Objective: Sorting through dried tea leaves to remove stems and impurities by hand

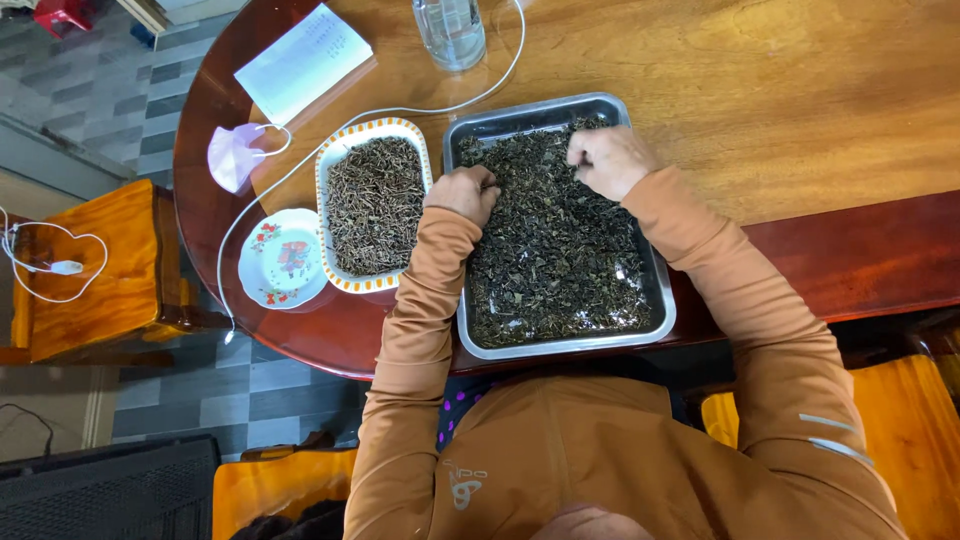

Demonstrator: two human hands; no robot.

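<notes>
A rectangular metal tray [662,300] filled with dark dried leaves [560,250] lies on the wooden table in front of me. My left hand [462,192] rests at the tray's left edge, fingers curled into the leaves. At the tray's far end my right hand [608,160] is bunched with its fingertips down in the leaves. What either hand pinches is hidden. Left of the tray stands an oval dish with an orange patterned rim [322,175], holding thin dark stems [375,205].
A small flowered saucer [283,258] sits left of the oval dish. A face mask [233,155], a white paper [302,62], a clear glass [450,30] and a white cable [400,108] lie further back. An orange-cushioned chair [95,265] stands to the left.
</notes>
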